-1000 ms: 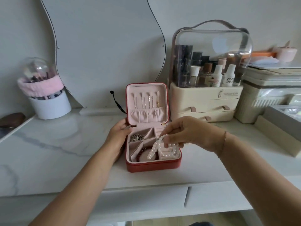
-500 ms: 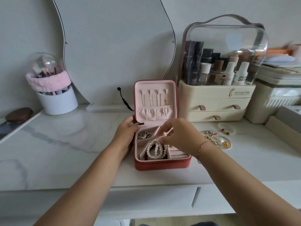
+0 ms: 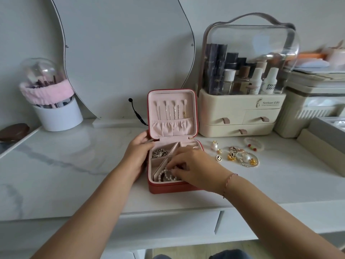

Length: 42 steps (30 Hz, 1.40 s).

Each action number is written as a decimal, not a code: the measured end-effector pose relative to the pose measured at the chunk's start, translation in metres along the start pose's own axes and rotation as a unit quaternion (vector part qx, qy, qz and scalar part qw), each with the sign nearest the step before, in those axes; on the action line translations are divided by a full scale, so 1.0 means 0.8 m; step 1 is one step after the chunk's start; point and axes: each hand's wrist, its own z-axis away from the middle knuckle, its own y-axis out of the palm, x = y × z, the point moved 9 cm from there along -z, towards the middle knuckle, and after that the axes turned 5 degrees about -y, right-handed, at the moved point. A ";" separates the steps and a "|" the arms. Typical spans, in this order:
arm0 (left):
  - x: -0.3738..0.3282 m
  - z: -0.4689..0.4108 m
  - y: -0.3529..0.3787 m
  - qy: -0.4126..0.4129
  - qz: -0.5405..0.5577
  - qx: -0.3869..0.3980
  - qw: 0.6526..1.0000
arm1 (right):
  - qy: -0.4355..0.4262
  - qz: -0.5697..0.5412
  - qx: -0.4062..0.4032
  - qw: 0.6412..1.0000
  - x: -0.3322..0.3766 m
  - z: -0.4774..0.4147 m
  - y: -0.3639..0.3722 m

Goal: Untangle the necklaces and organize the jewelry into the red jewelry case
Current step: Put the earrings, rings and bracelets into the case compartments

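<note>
Mid-frame, left hand grips square red jewelry case; right hand pinches white pearl strand. I fear snagged beads spilling.

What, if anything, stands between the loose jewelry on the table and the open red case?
Nothing visible does: bare table lies between the jewelry and the case, whose lid stands open. Only the right hand covers its right compartments, fingers on the pearls.

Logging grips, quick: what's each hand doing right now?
Left hand: grips the red jewelry case.
Right hand: touches the pearl strand; pinching or pressing, cannot tell.
</note>
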 end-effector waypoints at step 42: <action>0.000 -0.001 0.001 -0.003 0.006 0.007 1.000 | 0.164 -0.273 -0.131 0.939 -0.060 0.024 -0.094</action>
